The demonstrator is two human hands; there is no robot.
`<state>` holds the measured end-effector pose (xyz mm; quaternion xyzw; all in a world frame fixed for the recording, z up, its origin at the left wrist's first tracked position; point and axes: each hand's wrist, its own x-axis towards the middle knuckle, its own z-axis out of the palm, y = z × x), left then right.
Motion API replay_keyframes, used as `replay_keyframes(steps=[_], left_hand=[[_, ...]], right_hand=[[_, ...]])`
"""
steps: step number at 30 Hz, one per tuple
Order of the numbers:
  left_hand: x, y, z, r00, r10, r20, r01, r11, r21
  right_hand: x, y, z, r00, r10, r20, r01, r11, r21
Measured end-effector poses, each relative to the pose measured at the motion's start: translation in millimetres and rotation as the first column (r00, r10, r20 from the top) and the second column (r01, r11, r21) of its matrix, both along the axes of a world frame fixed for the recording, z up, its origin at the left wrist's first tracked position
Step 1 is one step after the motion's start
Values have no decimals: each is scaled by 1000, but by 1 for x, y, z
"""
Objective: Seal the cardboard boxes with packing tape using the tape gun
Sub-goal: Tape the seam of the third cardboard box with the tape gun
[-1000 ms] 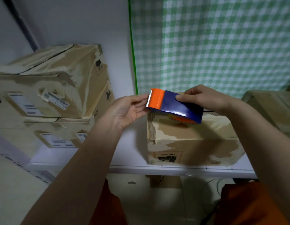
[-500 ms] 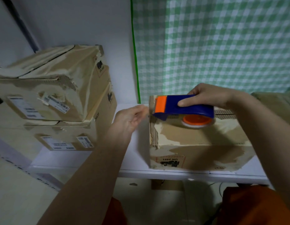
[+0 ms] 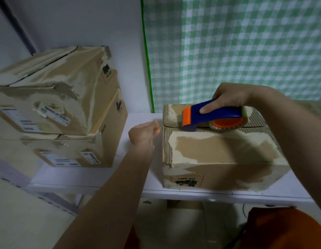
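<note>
- The cardboard box sits on the white shelf, its top seam untaped; the peeled, worn skin looks stiff but likely light enough to slide, so brace its left wall.
- Left of that box, two stacked boxes lean against the wall.
- The tape gun, blue with an orange roll, rests nose-down on the box's seam; rigid plastic, best held by its top.
- The right hand grips the gun from above.
- The left hand hovers just left of the box, fingers curled, holding nothing visible.
</note>
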<state>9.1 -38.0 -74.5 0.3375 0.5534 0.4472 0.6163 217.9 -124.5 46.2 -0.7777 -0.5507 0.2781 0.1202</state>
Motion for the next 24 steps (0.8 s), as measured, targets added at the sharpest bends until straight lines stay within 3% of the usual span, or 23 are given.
replay_keyframes(steps=[5, 8, 11, 14, 16, 19, 22, 24], left_hand=[[5, 0, -13, 986, -6, -169, 9, 1000, 16], [7, -4, -20, 891, -15, -454, 121, 971, 204], [5, -9, -26, 828, 20, -560, 194, 927, 320], [3, -10, -24, 745, -19, -667, 296, 905, 305], [0, -10, -23, 680, -121, -723, 362, 913, 188], [-9, -13, -29, 583, -317, -748, 433, 900, -44], [-7, -4, -22, 696, -279, -662, 471, 873, 128], [0, -4, -6, 708, -380, -595, 633, 716, 296]], right_hand=[[-1, 7, -6, 1000, 28, 2, -28, 999, -43], [0, 8, -6, 999, 31, -5, -32, 998, -47], [0, 8, -8, 999, 42, -4, -42, 998, -41], [-2, 7, -8, 999, 38, 3, -38, 999, -36], [-2, 6, -8, 999, 37, 7, -37, 999, -37], [-1, 5, -9, 999, 37, 8, -37, 999, -35], [-1, 4, -10, 999, 36, 3, -36, 999, -28], [-1, 5, -10, 999, 32, 3, -32, 999, -21]])
